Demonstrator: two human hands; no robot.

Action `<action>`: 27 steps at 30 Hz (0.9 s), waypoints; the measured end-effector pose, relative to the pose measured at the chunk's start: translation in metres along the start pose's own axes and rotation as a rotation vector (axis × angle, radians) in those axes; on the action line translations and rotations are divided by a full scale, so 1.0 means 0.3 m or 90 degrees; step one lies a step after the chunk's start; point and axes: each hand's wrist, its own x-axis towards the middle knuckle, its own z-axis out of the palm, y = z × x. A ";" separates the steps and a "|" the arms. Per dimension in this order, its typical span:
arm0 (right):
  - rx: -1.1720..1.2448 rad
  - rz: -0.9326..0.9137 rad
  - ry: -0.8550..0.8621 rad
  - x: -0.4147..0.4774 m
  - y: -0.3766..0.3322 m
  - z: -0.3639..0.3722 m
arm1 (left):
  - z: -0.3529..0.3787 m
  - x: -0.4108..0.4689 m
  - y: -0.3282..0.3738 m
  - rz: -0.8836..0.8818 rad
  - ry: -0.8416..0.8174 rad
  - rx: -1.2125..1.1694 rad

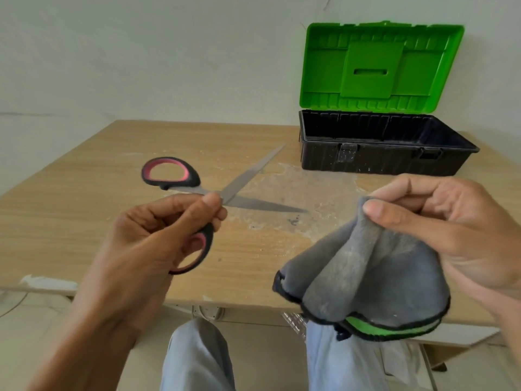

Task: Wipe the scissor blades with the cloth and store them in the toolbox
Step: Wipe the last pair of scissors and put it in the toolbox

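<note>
Behind, the toolbox [389,153] stands open; left hand [158,235] grips spread scissors [248,176], right hand [451,230] pinches cloth [366,272].

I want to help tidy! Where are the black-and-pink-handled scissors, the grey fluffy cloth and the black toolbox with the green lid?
Black-and-pink-handled scissors [245,178]: head view, upper steel blade.
Grey fluffy cloth [366,272]: head view, middle hanging fold.
Black plastic toolbox with green lid [380,162]: head view, front wall.
</note>
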 end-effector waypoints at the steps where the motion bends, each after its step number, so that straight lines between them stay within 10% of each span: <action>1: 0.006 -0.001 0.000 0.003 0.000 -0.008 | -0.003 0.001 0.000 0.002 -0.008 0.015; 27: 0.069 0.061 -0.035 0.011 0.011 -0.037 | 0.029 0.018 -0.048 -0.002 -0.053 0.066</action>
